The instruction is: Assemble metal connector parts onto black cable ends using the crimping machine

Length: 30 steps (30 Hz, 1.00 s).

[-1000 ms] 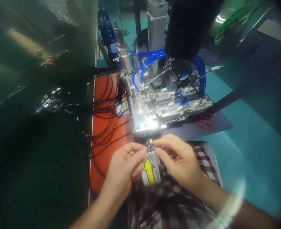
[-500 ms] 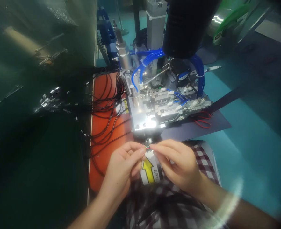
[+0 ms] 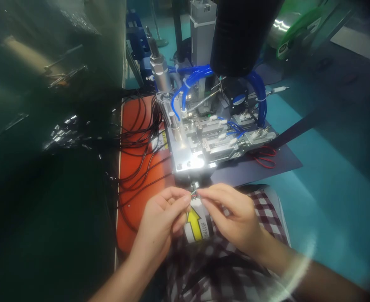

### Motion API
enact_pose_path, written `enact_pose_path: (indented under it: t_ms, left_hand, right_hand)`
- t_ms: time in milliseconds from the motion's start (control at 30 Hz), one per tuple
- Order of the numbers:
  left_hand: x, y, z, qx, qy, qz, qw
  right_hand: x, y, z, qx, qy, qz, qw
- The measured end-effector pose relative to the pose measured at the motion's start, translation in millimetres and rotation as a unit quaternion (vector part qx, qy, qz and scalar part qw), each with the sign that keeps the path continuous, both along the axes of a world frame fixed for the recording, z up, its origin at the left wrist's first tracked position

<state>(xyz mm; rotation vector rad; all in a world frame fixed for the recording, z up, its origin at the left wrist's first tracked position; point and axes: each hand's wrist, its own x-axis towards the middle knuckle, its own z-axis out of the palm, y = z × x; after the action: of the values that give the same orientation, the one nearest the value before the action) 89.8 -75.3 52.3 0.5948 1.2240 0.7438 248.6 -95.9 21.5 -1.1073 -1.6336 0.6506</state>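
My left hand is closed, thumb and forefinger pinched at the front of the metal machine. Facing it, my right hand pinches too, its fingertips almost meeting the left ones. Thin wire-like strands show between the fingertips, too small to make out well. Just beyond the fingers sits a small metal part under the machine's front edge. Below them lies a white label with a yellow arrow, partly covered by both hands.
Black cables run across the orange panel on the left. Blue air tubes loop over the machine beneath a black cylinder. A green-rimmed wire spool hangs at upper right. Checkered cloth covers my lap.
The view has shifted slightly. Both hands keep their pinch in the same place; the right fingertips have moved very little.
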Motion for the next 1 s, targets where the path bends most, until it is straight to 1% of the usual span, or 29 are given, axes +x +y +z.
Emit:
enact_pose_path:
  t_ms: [300, 433, 500, 567, 667, 733, 800, 867, 1000]
  left_hand:
    - [-2.0, -1.1, -1.5, 0.024, -0.017, -0.011, 0.999]
    - [-2.3, -2.9, -2.7, 0.045, -0.022, -0.019, 0.999]
    - [-2.4, -3.9, -3.6, 0.054, -0.022, -0.024, 0.998]
    - [-2.3, -4.7, -4.4, 0.065, -0.018, -0.031, 0.997]
    - [-1.8, -6.0, -5.2, 0.079, -0.004, -0.045, 0.996]
    - [-1.2, -7.2, -5.4, 0.081, 0.006, -0.053, 0.995]
    - [-0.6, -8.6, -5.2, 0.08, 0.017, -0.056, 0.995]
    - [-0.3, -10.0, -4.7, 0.08, 0.027, -0.064, 0.994]
    - [-0.5, -11.3, -3.5, 0.084, 0.022, -0.084, 0.993]
  right_hand:
    - [1.6, -2.8, 0.9, 0.018, -0.054, 0.006, 0.998]
    - [0.2, -4.1, 1.1, -0.004, -0.026, -0.001, 1.0]
    - [-1.4, -4.8, 2.1, -0.055, 0.011, -0.016, 0.998]
    - [-2.7, -5.2, 3.5, -0.127, 0.051, -0.033, 0.99]
    - [-3.3, -4.1, 6.3, -0.216, 0.113, -0.042, 0.969]
    - [-2.6, -1.7, 8.8, -0.271, 0.159, -0.036, 0.949]
    - [-1.4, 1.4, 11.6, -0.323, 0.195, -0.021, 0.926]
    - [0.0, 4.5, 13.9, -0.361, 0.219, 0.008, 0.906]
    - [2.7, 8.2, 13.8, -0.397, 0.269, 0.071, 0.874]
